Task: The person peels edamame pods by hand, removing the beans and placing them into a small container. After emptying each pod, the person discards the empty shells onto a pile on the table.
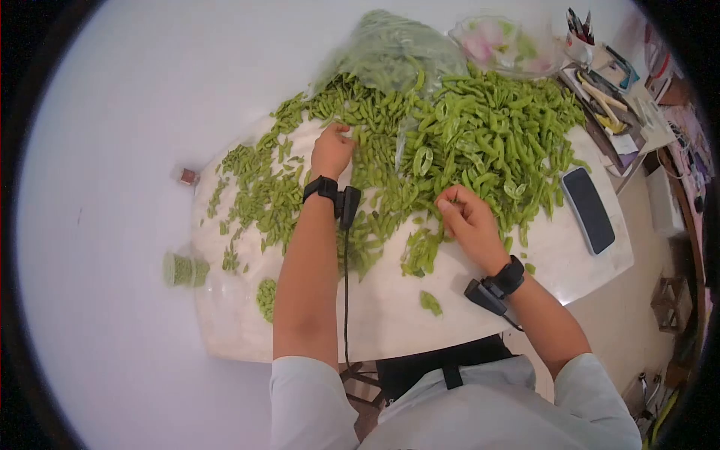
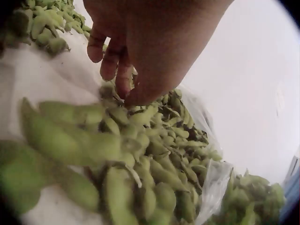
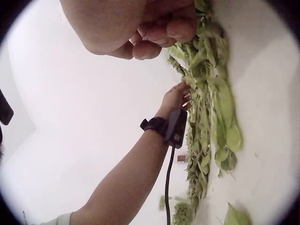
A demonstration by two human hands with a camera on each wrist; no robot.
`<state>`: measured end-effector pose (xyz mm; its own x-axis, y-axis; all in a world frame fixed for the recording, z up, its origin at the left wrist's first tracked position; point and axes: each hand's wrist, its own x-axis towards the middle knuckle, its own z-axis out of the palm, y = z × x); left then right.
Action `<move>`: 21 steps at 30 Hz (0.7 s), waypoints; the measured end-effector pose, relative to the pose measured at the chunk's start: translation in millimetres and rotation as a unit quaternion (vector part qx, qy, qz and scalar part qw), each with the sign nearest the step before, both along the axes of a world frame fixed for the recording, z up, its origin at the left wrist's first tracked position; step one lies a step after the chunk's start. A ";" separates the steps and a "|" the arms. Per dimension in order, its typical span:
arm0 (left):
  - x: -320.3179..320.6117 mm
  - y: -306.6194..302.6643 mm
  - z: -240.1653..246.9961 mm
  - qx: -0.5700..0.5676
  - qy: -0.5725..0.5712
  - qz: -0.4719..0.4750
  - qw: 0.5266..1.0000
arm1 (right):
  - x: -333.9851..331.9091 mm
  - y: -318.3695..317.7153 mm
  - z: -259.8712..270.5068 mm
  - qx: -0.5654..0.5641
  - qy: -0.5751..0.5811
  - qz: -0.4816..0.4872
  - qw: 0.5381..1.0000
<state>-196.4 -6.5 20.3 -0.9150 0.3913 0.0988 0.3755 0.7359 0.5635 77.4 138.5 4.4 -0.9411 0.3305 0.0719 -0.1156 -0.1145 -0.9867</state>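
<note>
Green pods (image 1: 487, 150) cover most of the tabletop (image 1: 390, 330): bigger, brighter ones heaped right, smaller ones spread thin to the left, probably so single pods are easy to see and pick. Clear plastic bag (image 1: 390, 45) with pods sits at the far side, likely to keep bulk out of the way. Small pod cluster (image 1: 420, 253) lies near, just left of the right hand (image 1: 472, 229), handy to reach. Phone (image 1: 589, 210) at the right edge, apart from the heap, presumably to keep it clear.

Left hand (image 1: 332, 152) is down at the far-left pods, fingers bent, thumb close to fingertips; can't tell if it pinches one. Right hand is at the heap's near edge, fingers curled toward palm, no pod showing; grip hidden, can't tell.
</note>
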 end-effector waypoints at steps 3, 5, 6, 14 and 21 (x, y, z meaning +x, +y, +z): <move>11.5 1.4 9.9 -0.012 -0.009 0.010 1.000 | 1.9 0.1 -1.8 -0.006 -0.006 -0.004 1.000; 17.0 -2.5 11.6 0.026 -0.004 0.011 1.000 | 2.6 -0.1 -3.2 0.004 -0.002 -0.013 1.000; 22.1 -6.2 13.5 0.063 0.007 0.012 0.998 | 1.7 1.3 -6.4 0.014 0.002 -0.007 1.000; 138.9 -8.1 33.5 0.324 -0.224 -0.135 0.909 | 7.2 -7.3 10.0 -0.004 0.035 -0.003 0.999; 178.3 9.7 4.5 0.359 -0.233 -0.242 0.871 | 2.2 2.4 -5.4 -0.081 0.021 -0.017 0.996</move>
